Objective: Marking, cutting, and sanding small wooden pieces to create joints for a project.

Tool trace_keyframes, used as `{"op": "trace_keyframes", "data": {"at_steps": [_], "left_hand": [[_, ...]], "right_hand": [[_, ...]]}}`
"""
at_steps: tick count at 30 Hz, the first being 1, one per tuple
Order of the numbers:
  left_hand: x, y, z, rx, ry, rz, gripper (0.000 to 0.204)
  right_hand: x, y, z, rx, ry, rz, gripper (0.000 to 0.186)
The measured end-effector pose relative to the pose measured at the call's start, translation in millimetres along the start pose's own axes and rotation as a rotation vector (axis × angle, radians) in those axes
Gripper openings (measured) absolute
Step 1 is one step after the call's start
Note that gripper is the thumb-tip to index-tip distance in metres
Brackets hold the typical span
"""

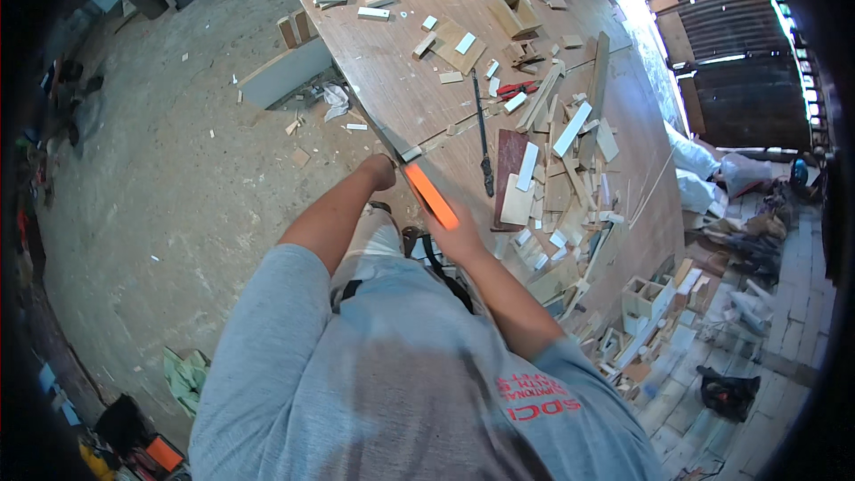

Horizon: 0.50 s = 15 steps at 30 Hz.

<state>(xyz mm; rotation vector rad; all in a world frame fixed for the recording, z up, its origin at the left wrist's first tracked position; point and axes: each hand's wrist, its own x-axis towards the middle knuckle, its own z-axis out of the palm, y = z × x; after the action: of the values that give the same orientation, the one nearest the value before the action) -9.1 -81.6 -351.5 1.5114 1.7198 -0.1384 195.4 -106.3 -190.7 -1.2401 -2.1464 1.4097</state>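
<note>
My right hand (pixel 456 233) is wrapped round the orange handle of a handsaw (pixel 431 198), close in front of my body. From the handle, its thin dark blade (pixel 383 135) runs away up and to the left along the table's near edge. Beside the blade, on its left, my left hand (pixel 381 171) is closed, its fingers mostly hidden; what they grip does not show. A small pale wood piece (pixel 411 153) lies at the table edge against the blade, just right of my left hand.
Wood offcuts (pixel 561 178) crowd the right of the wooden table (pixel 383 53), with a dark metal bar (pixel 484 138) and red-handled pliers (pixel 517 89). More scraps lie at the far end. Boards (pixel 289 71) stand on the floor left of the table; wooden pieces (pixel 650 312) are piled at right.
</note>
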Motion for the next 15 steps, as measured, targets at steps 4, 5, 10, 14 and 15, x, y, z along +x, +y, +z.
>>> {"op": "trace_keyframes", "data": {"at_steps": [4,5,10,14,15], "left_hand": [[23,-11,34,-0.033,0.045,0.048,0.031],[16,-3,22,0.004,0.010,0.033,0.031],[5,1,7,0.069,-0.040,-0.023,0.031],[2,4,-2,-0.034,0.010,-0.037,0.031],[-1,6,0,-0.128,0.011,-0.082,0.032]], "right_hand": [[2,-7,1,-0.005,-0.075,0.151,0.035],[-16,0,-14,-0.082,-0.134,0.222,0.040],[-115,-56,-87,-0.093,-0.143,0.042,0.049],[-28,-15,-23,-0.156,-0.080,0.108,0.042],[5,-4,-1,0.030,-0.028,0.084,0.039]]}}
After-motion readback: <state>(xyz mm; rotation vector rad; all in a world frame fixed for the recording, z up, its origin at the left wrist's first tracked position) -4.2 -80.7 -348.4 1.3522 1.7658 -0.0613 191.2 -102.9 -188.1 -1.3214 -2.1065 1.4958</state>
